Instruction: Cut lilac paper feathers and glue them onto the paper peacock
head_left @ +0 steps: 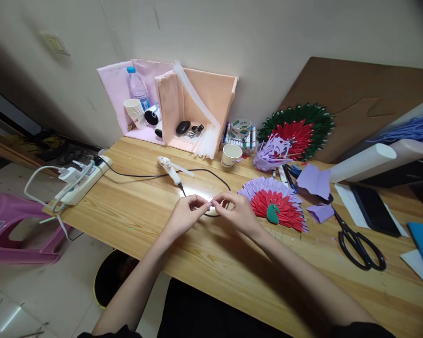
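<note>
My left hand and my right hand meet over the wooden table, fingertips pinched together on a small pale purple paper piece. Just to the right of my right hand lies a paper peacock with a red and purple fan tail and a green head. Behind my hands a white glue gun lies on the table, its black cord looping past my fingers.
Black scissors lie at the right beside purple paper scraps. A power strip sits at the left edge. At the back stand a paper cup, markers, a pink foam box and a green-red paper fan.
</note>
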Motion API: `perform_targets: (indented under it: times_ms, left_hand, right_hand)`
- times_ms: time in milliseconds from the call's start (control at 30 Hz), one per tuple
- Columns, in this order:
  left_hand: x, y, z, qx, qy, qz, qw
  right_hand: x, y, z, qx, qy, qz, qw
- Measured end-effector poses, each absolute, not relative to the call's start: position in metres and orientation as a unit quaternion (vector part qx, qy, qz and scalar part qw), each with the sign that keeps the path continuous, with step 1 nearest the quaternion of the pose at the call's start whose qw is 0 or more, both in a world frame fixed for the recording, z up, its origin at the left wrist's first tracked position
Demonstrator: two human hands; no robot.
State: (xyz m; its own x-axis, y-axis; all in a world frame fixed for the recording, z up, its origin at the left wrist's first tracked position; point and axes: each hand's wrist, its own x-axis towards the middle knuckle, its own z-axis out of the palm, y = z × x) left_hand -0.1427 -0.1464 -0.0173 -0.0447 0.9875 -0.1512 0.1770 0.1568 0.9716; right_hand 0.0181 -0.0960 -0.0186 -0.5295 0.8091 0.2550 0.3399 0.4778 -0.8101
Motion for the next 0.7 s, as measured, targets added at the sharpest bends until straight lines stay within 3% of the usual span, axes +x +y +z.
perform_targets:
  times_ms: [367,700]
  left_hand:
    - [-0.149,-0.146,-0.025,0.472,0.577,0.429,0.509]
    - [-0.157,-0.151,-0.027,0.508,0.609,0.431,0.431]
  right_hand:
    - [0.009,-0.099,-0.021,-0.381,-0.779,0.375,0.326]
    - [-0.004,-0.096,-0.023,-0.391,-0.764,0.403,0.317]
